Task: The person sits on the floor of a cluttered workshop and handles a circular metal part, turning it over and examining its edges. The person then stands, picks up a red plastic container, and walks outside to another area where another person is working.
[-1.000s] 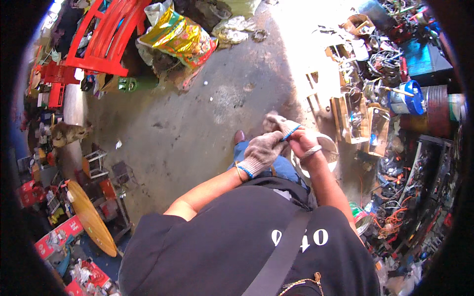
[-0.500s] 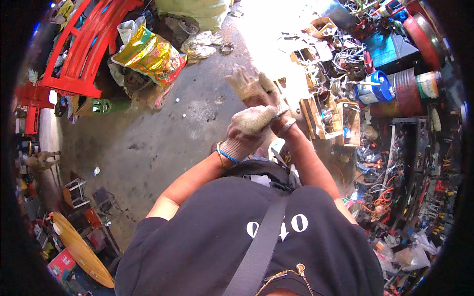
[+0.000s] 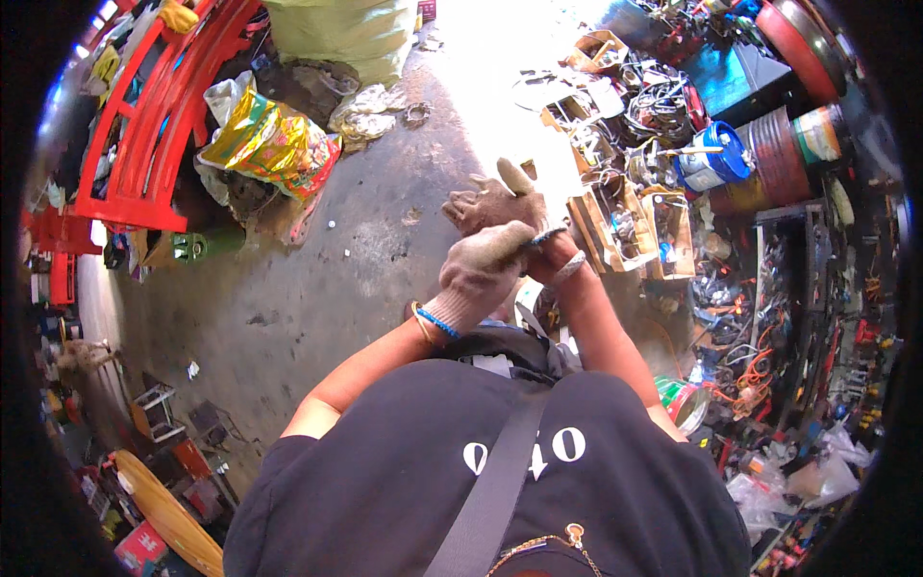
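Note:
Both hands wear pale knitted work gloves and meet in front of my chest. My left hand (image 3: 478,271) is closed at my right wrist, its fingers on the cuff of the right glove (image 3: 529,217); the fingertips are hidden. My right hand (image 3: 492,205) holds nothing, its thumb raised and its fingers apart and slightly bent. A dark band and a pale bracelet (image 3: 570,268) circle the right wrist just below the glove. Blue beads (image 3: 437,320) ring the left wrist beside that glove's cuff.
Wooden boxes (image 3: 615,231) of parts stand to the right, near a blue bucket (image 3: 711,159) and drums. A red metal frame (image 3: 144,144) and a shiny yellow sack (image 3: 264,135) are at the far left. Tools and cables crowd the right side; a yellow board (image 3: 168,510) lies lower left.
The right hand's fingers have bent and its thumb has swung up away from them. My left hand stays at the right glove's cuff. The whole view has shifted slightly.

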Tool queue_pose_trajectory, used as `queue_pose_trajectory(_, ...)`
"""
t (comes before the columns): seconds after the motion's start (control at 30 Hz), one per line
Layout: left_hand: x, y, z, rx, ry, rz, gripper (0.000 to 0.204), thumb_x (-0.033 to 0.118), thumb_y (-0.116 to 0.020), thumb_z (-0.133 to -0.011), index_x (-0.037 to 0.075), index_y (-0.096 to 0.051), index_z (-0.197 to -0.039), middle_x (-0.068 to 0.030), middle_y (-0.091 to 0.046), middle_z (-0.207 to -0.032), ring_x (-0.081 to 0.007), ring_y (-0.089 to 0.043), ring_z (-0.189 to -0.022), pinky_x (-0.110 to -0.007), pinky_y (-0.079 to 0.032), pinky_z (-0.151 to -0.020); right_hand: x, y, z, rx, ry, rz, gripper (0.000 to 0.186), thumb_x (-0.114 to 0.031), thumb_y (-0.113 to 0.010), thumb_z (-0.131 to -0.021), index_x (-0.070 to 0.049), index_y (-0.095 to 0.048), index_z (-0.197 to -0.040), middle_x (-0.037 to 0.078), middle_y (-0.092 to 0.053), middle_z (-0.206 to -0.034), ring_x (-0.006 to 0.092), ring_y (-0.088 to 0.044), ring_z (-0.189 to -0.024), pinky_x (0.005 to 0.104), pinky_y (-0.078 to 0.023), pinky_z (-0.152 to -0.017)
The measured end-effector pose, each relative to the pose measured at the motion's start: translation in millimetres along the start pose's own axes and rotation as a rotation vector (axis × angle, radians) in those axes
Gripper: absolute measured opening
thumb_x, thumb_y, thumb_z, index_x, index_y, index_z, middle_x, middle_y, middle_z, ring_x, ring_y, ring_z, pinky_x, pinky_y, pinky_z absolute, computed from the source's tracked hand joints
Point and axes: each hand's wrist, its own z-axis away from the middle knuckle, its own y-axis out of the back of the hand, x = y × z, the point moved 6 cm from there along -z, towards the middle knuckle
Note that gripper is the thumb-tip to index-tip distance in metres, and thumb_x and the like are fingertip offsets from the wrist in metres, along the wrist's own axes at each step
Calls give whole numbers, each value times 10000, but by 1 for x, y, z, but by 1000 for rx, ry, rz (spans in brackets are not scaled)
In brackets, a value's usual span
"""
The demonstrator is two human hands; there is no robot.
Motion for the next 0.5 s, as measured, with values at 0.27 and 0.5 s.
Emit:
queue_pose_trajectory(0.27,19,-50,-46,-156,-70,-201,187,137,-686,-872,102,-647,-1052,-148,-669,-925,-373,-652,-886,-433,-530,-767,-22,19,0,-79,-703,-1810,373,-345,-452,-1054,-27,-580,-1199,156,-620,-1163,277,-567,-1149,419,-406,-1083)
queue_pose_trajectory(0.5,17,-96,-77,-200,-42,-216,131,191,-644,-910,100,-620,-1001,-157,-656,-902,-388,-643,-871,-469,-517,-743,-58,63,-5,142,-261,-963,417,-338,-453,-1062,-50,-547,-1348,224,-601,-1280,356,-579,-1194,519,-404,-1136)
